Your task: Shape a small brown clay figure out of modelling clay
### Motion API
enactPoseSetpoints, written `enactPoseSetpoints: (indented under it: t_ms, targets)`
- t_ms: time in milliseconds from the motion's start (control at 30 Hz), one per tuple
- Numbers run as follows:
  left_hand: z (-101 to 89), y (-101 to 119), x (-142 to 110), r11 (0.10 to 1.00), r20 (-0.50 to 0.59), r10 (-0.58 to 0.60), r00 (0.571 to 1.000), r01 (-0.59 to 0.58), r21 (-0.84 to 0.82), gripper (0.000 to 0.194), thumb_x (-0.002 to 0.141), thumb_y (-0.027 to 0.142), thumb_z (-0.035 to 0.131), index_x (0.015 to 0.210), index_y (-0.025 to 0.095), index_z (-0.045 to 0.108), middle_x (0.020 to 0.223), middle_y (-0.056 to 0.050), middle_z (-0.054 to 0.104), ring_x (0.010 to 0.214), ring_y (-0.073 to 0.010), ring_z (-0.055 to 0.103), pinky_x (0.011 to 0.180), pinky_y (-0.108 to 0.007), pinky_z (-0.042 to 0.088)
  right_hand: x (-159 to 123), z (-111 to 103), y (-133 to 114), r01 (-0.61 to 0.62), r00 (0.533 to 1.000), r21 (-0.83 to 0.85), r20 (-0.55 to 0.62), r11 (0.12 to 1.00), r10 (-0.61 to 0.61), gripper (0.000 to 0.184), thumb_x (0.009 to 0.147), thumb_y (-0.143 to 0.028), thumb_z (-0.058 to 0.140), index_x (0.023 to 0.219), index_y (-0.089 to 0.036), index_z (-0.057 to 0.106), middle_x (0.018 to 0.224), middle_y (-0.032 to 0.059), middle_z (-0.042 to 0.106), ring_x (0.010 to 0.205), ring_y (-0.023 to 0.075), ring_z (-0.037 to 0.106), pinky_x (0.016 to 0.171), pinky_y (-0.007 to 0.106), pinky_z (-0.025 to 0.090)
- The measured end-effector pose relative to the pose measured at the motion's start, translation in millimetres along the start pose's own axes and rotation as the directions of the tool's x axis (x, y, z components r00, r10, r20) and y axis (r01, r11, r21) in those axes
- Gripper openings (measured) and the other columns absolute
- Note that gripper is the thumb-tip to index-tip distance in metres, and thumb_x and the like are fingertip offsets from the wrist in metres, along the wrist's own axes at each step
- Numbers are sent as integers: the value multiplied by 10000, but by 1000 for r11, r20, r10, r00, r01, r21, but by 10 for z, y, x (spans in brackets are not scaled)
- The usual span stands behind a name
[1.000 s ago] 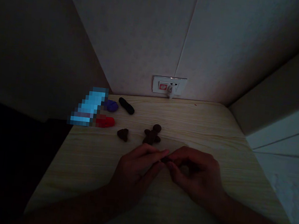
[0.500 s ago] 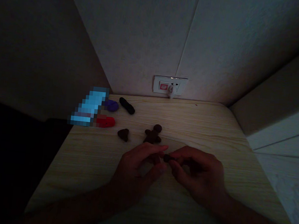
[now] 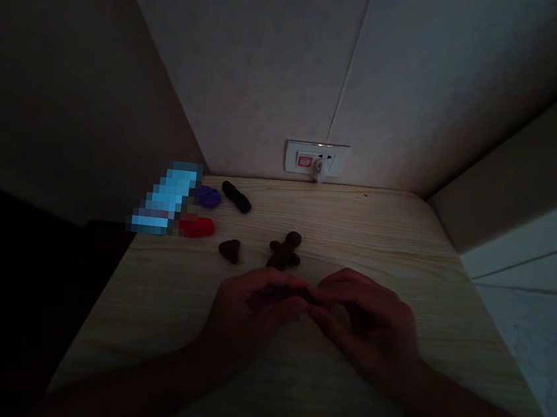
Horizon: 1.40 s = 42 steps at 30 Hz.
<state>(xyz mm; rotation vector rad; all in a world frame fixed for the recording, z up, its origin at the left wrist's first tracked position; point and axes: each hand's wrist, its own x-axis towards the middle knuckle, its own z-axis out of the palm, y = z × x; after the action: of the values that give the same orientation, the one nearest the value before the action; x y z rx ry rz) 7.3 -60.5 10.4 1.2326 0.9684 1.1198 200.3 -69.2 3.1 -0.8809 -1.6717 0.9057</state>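
Observation:
My left hand point(image 3: 248, 311) and my right hand point(image 3: 366, 324) meet at the fingertips over the wooden table point(image 3: 404, 248). Together they pinch a small dark brown lump of clay point(image 3: 310, 297), mostly hidden by the fingers. Just beyond them lies a brown clay figure point(image 3: 285, 250) shaped like a little person. A separate brown clay lump point(image 3: 229, 250) rests to its left.
At the back left lie a red clay piece point(image 3: 197, 227), a purple clay piece point(image 3: 207, 196), a black clay roll point(image 3: 236, 197) and a blue blurred packet point(image 3: 167, 198). A wall socket point(image 3: 316, 159) sits above the table's far edge. The room is dim.
My left fingers, which had drawn apart from the lump half a second ago, have closed back onto it beside the right fingertips. Nothing else on the table moved.

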Motion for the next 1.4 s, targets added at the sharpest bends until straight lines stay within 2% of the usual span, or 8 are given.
enactPoseSetpoints:
  t_ms: [267, 467, 733, 933, 1033, 1133, 1233, 1400]
  targets:
    - [9, 21, -5, 1000, -19, -4, 1000, 4, -6, 158, 762, 112, 815, 875, 223, 816, 706, 6, 798, 623, -151, 759, 596, -208, 631, 33, -37, -79, 68, 997, -103, 31, 992, -66, 237, 886, -96, 738, 1065, -250, 755, 909, 48, 754, 790, 180, 718, 654, 294, 600]
    - [2, 8, 9, 998, -4, 34, 999, -34, -49, 235, 777, 57, 792, 897, 256, 821, 857, 14, 826, 803, -139, 790, 728, -181, 636, 23, -26, -33, 20, 1000, -40, -10, 999, -21, 273, 860, -123, 785, 1094, -259, 749, 892, 36, 754, 797, 181, 712, 687, 303, 596]
    - [-19, 9, -12, 997, -6, 73, 997, -73, 39, 209, 768, 74, 814, 892, 241, 829, 843, 4, 800, 792, -126, 769, 719, -163, 625, 27, -40, -50, 79, 997, -115, 15, 990, -77, 255, 854, -72, 772, 1051, -232, 755, 887, 31, 772, 763, 162, 728, 658, 274, 600]
    - [-14, 4, 0, 999, 5, 50, 999, -50, -4, 223, 765, 67, 810, 897, 246, 830, 862, 12, 813, 804, -124, 780, 737, -153, 629, 33, -44, -67, 135, 991, -193, 12, 972, -136, 289, 849, -50, 766, 1085, -217, 746, 911, 41, 777, 786, 158, 736, 685, 263, 613]
    - [-4, 2, 15, 998, 15, -2, 1000, 3, -61, 256, 752, 47, 815, 889, 263, 831, 841, 33, 826, 776, -104, 784, 717, -118, 615, 37, -48, -68, 155, 988, -200, 15, 968, -155, 252, 851, -53, 767, 1049, -208, 765, 910, 48, 774, 786, 156, 737, 669, 252, 614]
    - [9, 12, 33, 988, 17, -76, 997, 78, -131, 243, 775, 49, 797, 881, 265, 830, 811, 39, 832, 729, -95, 784, 692, -112, 614, 31, -45, -46, 139, 990, -132, 9, 981, -138, 283, 855, -60, 768, 1093, -214, 767, 915, 49, 778, 780, 157, 739, 665, 259, 618]
    - [14, 22, 39, 983, -8, -90, 996, 87, -164, 217, 786, 55, 783, 883, 243, 829, 785, 24, 829, 698, -103, 780, 681, -131, 623, 20, -35, -25, 95, 995, -45, -1, 994, -95, 324, 857, -64, 768, 1132, -234, 754, 909, 36, 788, 791, 165, 746, 693, 283, 627]
    - [5, 20, 12, 988, -16, -90, 996, 87, -129, 211, 774, 72, 801, 878, 253, 829, 790, 32, 821, 720, -102, 780, 695, -127, 617, 27, -28, -48, 84, 995, -113, -41, 990, -89, 229, 848, -68, 786, 1013, -227, 780, 887, 22, 801, 775, 142, 751, 699, 243, 622]
